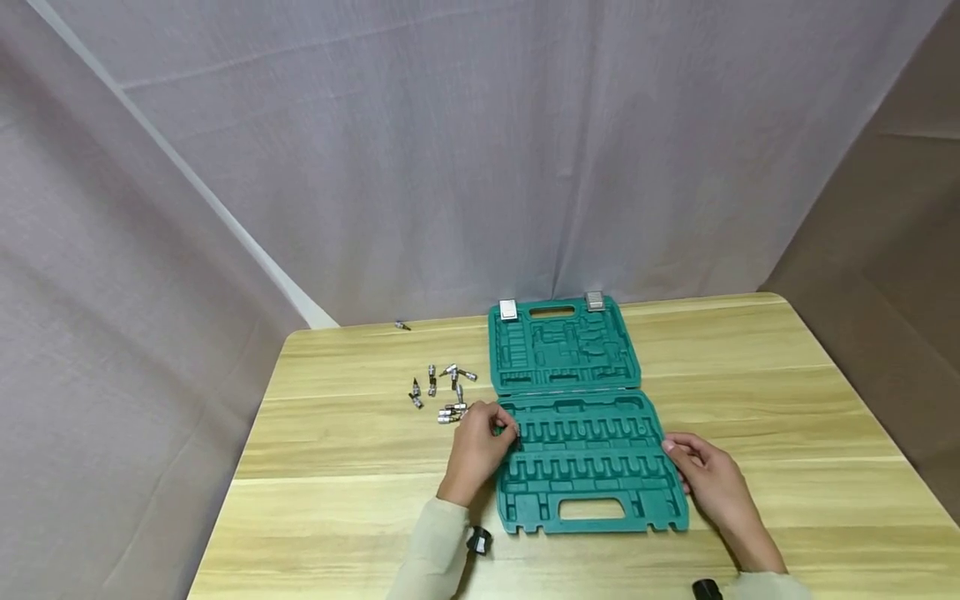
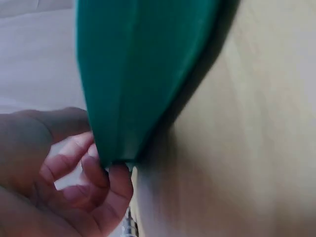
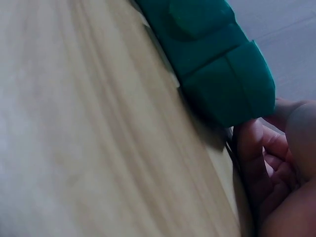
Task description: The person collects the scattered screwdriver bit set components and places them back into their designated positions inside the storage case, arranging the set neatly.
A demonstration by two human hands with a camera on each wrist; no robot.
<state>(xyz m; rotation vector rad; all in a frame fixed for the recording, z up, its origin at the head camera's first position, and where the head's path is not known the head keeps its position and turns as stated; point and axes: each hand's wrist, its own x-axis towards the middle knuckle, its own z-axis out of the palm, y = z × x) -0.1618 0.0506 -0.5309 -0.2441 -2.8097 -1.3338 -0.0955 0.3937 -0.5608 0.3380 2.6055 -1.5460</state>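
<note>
An unfolded green tool case (image 1: 592, 487) lies on the table, its moulded slots facing up. At its left edge my left hand (image 1: 478, 443) has thumb and forefinger together, pinching a small dark-tipped bit socket (image 1: 518, 442) that is mostly hidden. In the left wrist view, the curled fingers (image 2: 121, 190) touch the corner of the green case wall (image 2: 128, 79). On the opposite side, my right hand (image 1: 712, 479) grips the case's edge, thumb on the rim. The right wrist view has its fingers (image 3: 251, 148) against the case's side (image 3: 237, 89).
Several silver and black bit sockets (image 1: 453, 408) lie scattered left of the case. One more bit socket (image 1: 402, 326) lies by the table's back edge. The lid (image 1: 564, 383) leans back towards a grey cloth (image 1: 450, 167). The wooden table (image 1: 337, 500) extends to both sides.
</note>
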